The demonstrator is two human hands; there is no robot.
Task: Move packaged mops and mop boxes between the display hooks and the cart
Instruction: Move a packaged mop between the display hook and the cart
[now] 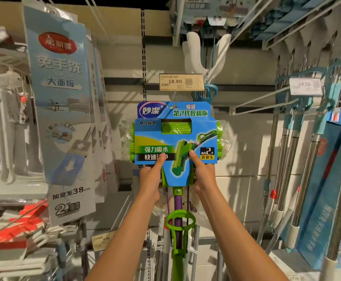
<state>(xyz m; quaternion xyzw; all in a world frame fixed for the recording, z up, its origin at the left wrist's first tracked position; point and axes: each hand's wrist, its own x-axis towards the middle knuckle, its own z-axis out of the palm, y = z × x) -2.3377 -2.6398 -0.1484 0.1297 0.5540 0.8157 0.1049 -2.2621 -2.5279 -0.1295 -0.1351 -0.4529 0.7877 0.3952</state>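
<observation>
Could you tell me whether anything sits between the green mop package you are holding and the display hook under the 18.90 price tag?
Nothing visible does: the mop package, held by left hand and right hand, sits at the hook.

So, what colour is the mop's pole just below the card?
Purple pole, turning green lower down; head view.

Mop packaging card (175, 136): glossy printed cardboard. Green sponge head (176, 127): ribbed foam under crinkly clear film. Mop handle ring (180, 221): smooth green plastic. Poles at right (307, 159): shiny metal. Price tag (181, 82): matt paper in clear sleeve.
</observation>
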